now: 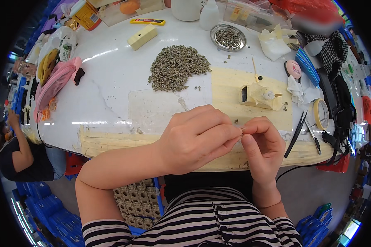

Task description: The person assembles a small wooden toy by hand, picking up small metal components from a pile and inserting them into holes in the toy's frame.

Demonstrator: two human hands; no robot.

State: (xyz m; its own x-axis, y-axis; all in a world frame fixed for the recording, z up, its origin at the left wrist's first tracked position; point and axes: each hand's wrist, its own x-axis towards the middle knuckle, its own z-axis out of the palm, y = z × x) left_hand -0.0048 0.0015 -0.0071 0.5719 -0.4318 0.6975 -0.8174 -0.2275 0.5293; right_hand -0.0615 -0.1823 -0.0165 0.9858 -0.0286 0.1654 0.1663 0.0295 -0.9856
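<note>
Over the near edge of the table, my left hand (197, 138) and my right hand (265, 149) meet at the fingertips. Both are closed in a pinch on something tiny, too small to make out. Just beyond the fingertips, one small metal part (236, 121) lies on the tape-covered surface. A large heap of small metal parts (177, 68) rests farther off, left of centre. Past my right hand stands a block wrapped in cream tape (257, 99), with a white tip and a thin wooden stick poking out to the right.
A round metal dish (214, 40) holds more small parts. Dark tweezers (295, 135), a slim metal-bladed tool (313, 134) and a tape roll (316, 114) lie at right. Farther back are a cream block (142, 37), a yellow cutter (148, 22) and a white bottle (210, 17). A pink mesh bag (55, 86) sits left.
</note>
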